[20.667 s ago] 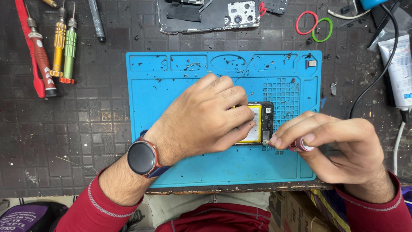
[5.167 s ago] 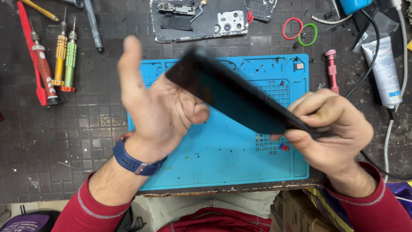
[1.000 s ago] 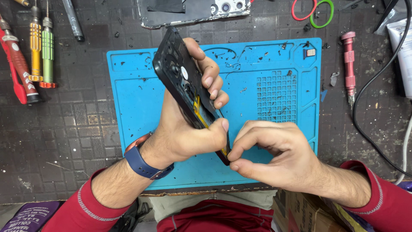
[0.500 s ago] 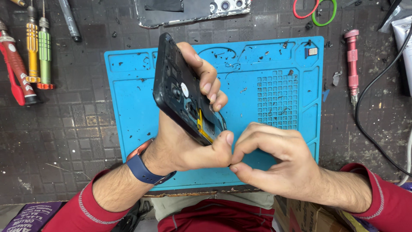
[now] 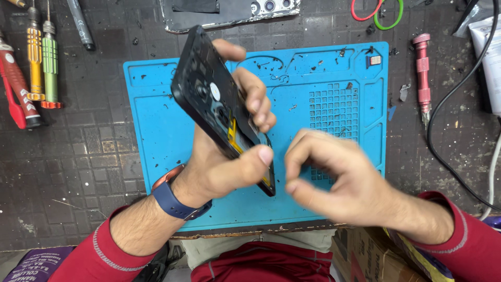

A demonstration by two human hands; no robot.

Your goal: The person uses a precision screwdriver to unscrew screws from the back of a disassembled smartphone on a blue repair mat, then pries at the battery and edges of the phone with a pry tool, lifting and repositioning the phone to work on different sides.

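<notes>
The opened phone [image 5: 219, 107] is tilted on edge above the blue mat [image 5: 156, 151], innards facing up, seemingly for access. The left hand [image 5: 224, 162] has its grip pressed around it. At three o'clock, the right hand [image 5: 334, 180] hovers, grip curled, pinching nothing visible. The mat's compartments hold only specks and a small tray [image 5: 374, 60] at one o'clock.

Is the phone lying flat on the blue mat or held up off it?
Held up, tilted. The left hand grips the phone above the blue mat; the right hand is beside its lower end.
</notes>
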